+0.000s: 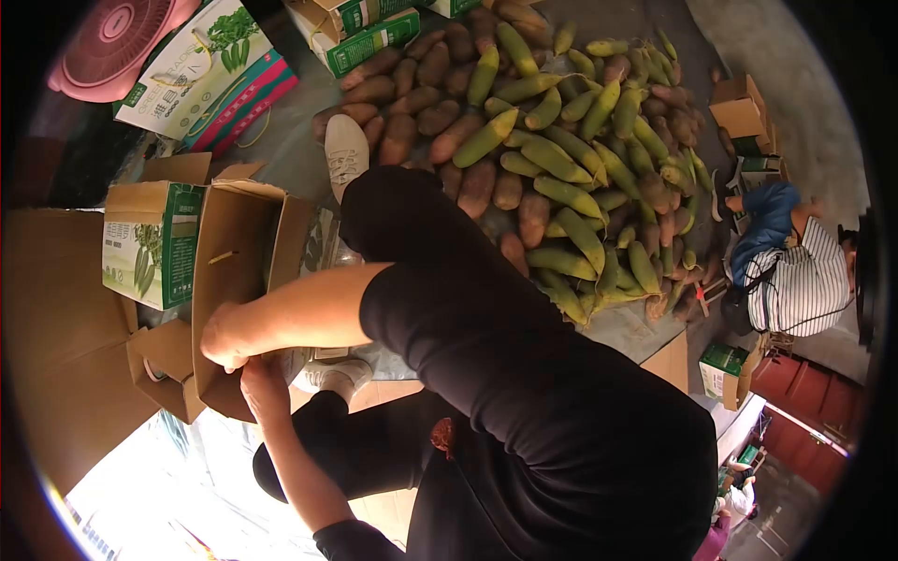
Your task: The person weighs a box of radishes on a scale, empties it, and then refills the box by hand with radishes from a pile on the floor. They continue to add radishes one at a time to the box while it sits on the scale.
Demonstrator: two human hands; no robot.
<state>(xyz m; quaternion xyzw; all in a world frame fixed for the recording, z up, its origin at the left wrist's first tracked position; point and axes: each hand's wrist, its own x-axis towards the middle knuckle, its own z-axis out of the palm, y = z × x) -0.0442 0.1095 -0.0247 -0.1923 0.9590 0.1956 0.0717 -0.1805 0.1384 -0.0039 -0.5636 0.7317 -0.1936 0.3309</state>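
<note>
- Carton [234,266]: plain brown, open, flaps out. It lies on its side on the floor just beyond my knees, with its mouth facing me.
- Right hand [224,341]: on the near edge of the carton, fingers curled together over the cardboard rim and clamped on it. The bare forearm runs back to a black sleeve.
- Left hand [263,385]: just below the right hand and touching it, at the lower corner of the carton. Its fingers are hidden behind the cardboard, so I cannot tell if they are apart or closed.
- Shoe [345,152]: white, on my outstretched leg, with the toe next to the heap.
- Corn [561,168]: green ears heaped on a grey sheet on the floor, mixed with brown tubers [412,89].
- Boxes [150,245]: green-and-white printed cartons, one just beside my carton and more past the heap.
- Person [795,271]: in a striped top, crouched at the far side of the heap, well apart from me.
</note>
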